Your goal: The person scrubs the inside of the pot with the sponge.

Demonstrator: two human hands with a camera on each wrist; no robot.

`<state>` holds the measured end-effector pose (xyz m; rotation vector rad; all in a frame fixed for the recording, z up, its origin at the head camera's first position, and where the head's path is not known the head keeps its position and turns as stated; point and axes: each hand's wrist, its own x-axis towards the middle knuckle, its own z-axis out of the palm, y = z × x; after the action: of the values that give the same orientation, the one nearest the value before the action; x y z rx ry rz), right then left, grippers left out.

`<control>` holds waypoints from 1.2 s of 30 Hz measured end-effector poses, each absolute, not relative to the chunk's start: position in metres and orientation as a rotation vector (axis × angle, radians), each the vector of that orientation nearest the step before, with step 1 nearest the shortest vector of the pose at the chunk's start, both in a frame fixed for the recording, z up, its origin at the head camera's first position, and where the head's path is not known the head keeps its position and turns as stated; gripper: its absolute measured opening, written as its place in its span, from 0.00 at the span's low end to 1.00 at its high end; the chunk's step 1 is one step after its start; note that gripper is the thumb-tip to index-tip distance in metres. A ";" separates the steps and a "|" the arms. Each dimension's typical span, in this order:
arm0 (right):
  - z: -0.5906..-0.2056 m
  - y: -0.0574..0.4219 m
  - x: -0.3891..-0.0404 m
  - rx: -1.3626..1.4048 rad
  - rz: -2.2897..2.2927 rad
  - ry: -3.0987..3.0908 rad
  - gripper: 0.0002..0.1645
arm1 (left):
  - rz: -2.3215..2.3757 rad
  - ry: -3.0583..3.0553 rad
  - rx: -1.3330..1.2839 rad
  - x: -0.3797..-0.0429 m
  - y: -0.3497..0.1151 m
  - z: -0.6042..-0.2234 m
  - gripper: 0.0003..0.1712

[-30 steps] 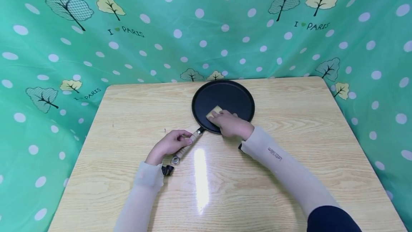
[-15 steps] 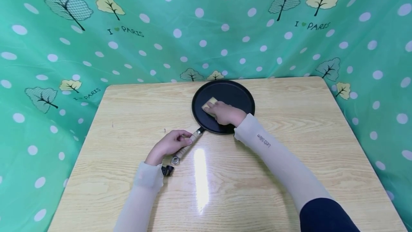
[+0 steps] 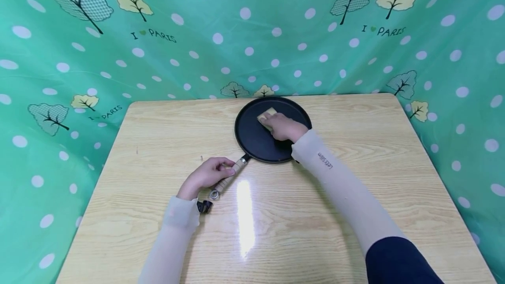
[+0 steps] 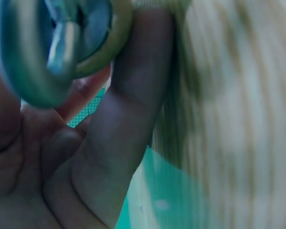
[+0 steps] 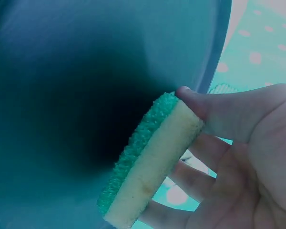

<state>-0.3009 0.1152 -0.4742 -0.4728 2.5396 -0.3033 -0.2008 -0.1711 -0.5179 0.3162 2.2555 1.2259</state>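
A round black frying pan (image 3: pixel 256 139) lies near the table's back edge, its wood-look handle (image 3: pixel 225 182) pointing toward the front left. My left hand (image 3: pixel 207 175) grips that handle; in the left wrist view the metal hanging ring (image 4: pixel 33 62) at its end shows close up beside the fingers. Over the pan, my right hand (image 3: pixel 283 126) holds a sponge (image 3: pixel 266 118) between thumb and fingers. The right wrist view shows the sponge's pale yellow body (image 5: pixel 155 164) and its green scouring layer, which faces the pan's dark surface.
The light wooden table (image 3: pixel 158 135) reaches back to a green dotted curtain (image 3: pixel 189 30) hanging behind and at both sides. A small black device (image 3: pixel 204 207) sits at the left wrist. Bright light reflects off the tabletop in front of the pan.
My right hand and the sponge have moved across the pan, first toward the back left, then toward the back right. The left hand stays on the handle, and the pan has hardly moved.
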 end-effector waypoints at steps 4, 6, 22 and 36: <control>-0.473 0.129 -0.297 -0.455 -0.296 2.538 0.41 | 1.226 2.253 0.311 -0.201 -0.171 -0.519 0.20; -0.472 0.136 -0.293 -0.452 -0.287 2.530 0.41 | 1.229 2.248 0.304 -0.199 -0.171 -0.519 0.20; -0.457 0.157 -0.238 -0.517 -0.388 2.467 0.42 | 1.240 2.247 0.294 -0.197 -0.171 -0.517 0.20; -0.461 0.117 -0.209 -0.609 -0.255 2.450 0.43 | 1.229 2.257 0.295 -0.197 -0.170 -0.515 0.20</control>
<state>-0.2092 0.1171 -0.4605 -0.6092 2.4498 -0.2547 -0.1974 -0.1698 -0.5152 0.2946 2.2573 1.2286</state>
